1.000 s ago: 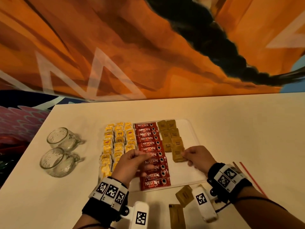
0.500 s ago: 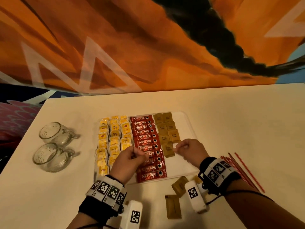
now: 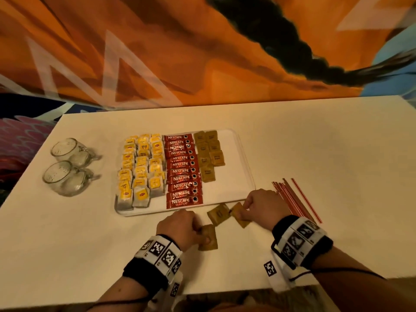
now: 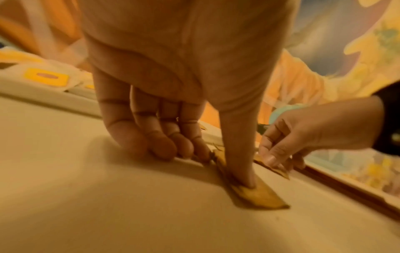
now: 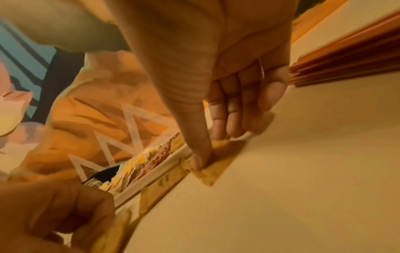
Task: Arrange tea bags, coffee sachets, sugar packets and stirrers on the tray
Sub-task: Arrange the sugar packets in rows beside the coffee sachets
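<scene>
A white tray (image 3: 236, 190) holds yellow tea bags (image 3: 141, 167) on its left, red coffee sachets (image 3: 183, 172) in the middle and brown sugar packets (image 3: 209, 154) to their right. Three more brown sugar packets lie on the table in front of the tray. My left hand (image 3: 198, 230) pinches the nearest one (image 3: 209, 240), thumb on top and fingers at its edge (image 4: 225, 169). My right hand (image 3: 244, 207) pinches the right-hand packet (image 3: 242, 218) in the same way (image 5: 211, 150). The third packet (image 3: 218, 213) lies loose between them. Red stirrers (image 3: 295, 201) lie right of the tray.
Two glass mugs (image 3: 67, 152) (image 3: 65, 179) lie on their sides left of the tray. The tray's right strip is bare white. The table's front edge runs just behind my wrists. A painted orange wall stands behind the table.
Both hands have drawn back off the tray to the loose sugar packets in front of it. The right hand let go of the packet it set in the sugar row.
</scene>
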### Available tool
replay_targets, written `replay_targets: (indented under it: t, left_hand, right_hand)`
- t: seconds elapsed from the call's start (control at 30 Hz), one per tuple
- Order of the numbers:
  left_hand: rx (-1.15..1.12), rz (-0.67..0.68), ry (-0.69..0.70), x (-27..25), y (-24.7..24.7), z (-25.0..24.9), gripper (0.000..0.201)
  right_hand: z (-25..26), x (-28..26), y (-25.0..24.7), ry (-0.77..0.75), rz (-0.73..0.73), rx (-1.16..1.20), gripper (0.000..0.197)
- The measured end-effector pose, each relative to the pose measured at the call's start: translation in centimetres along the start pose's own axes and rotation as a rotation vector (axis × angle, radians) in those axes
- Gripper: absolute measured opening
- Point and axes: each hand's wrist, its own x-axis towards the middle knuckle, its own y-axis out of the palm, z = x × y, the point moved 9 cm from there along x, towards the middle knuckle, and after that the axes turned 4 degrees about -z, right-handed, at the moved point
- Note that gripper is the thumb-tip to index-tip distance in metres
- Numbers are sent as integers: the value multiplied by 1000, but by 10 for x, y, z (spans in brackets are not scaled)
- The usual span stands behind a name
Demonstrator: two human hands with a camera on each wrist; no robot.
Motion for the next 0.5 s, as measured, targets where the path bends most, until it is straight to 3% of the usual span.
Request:
replay_targets:
  t: [0.13,0.27,0.37,0.5]
  left_hand:
    - [-169,-26,-27,-1,3,4,23]
    - [-282,-161,-95,-3,-12,-3,29]
    - [-238,-134,-182,-4,-3,-6,50]
    - [-123,-92,-183,-10,10,-9,44]
  right_hand:
    - [-7,-5,9,-17,58,131,24]
    - [-14,-9,7,-38,57,214,24]
    - [-19,-15,5,-53,52,323,23]
    - [-32,-27,7,0,119,654,17]
